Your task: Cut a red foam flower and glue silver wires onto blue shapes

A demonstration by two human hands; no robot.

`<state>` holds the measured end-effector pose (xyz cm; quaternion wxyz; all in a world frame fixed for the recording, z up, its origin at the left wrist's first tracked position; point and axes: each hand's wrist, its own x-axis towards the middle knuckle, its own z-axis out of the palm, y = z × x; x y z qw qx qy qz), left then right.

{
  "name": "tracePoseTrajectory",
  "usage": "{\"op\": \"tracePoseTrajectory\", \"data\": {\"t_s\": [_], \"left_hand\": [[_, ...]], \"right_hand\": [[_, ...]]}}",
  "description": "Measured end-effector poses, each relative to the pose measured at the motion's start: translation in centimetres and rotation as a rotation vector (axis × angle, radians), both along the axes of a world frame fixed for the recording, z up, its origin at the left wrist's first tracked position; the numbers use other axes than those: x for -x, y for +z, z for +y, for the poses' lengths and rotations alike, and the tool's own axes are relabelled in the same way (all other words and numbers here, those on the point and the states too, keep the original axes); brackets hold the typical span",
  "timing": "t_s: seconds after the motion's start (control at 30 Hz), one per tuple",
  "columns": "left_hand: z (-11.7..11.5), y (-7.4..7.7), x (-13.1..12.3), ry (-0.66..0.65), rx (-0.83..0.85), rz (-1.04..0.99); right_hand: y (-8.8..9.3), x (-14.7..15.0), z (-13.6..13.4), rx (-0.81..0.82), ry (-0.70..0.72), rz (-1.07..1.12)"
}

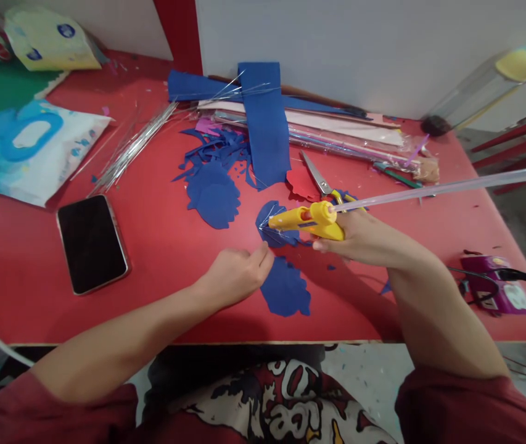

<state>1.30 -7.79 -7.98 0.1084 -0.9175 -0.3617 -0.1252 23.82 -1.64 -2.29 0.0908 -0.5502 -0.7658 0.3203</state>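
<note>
My right hand (368,237) is closed round a yellow glue gun (308,221) with a long clear glue stick (452,186) poking out of its back. The gun's nozzle points left at a small blue foam piece (272,227) on the red table (174,234). My left hand (236,273) is pinched shut at the lower edge of that piece, with thin silver wires between fingertips and nozzle. Another blue foam cutout (285,290) lies just below my left hand.
A black phone (91,242) lies at the left. Scissors (322,182), a red cutout (302,183), blue foam scraps (214,185), a blue strip (265,120) and silver wires (128,151) sit behind. A purple device (498,287) with a cable is at the right edge.
</note>
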Motion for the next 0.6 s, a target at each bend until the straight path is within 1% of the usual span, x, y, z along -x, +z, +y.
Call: {"op": "tracePoseTrajectory", "data": {"t_s": [0.1,0.23,0.37,0.47,0.6], "left_hand": [[0.0,0.0,0.0,-0.001,-0.006,0.005],[0.0,0.0,0.0,0.003,-0.017,-0.002],[0.0,0.1,0.0,0.003,-0.04,-0.024],[0.0,0.1,0.0,0.004,-0.029,-0.015],[0.0,0.0,0.0,0.001,-0.017,0.007]], "right_hand": [[0.9,0.6,0.3,0.027,0.03,-0.135],[2.1,1.2,0.4,0.142,0.088,-0.252],[3.0,1.7,0.4,0.233,0.084,-0.334],[3.1,1.8,0.4,0.218,0.1,-0.352],[2.7,1.8,0.6,0.158,0.116,-0.39]]}}
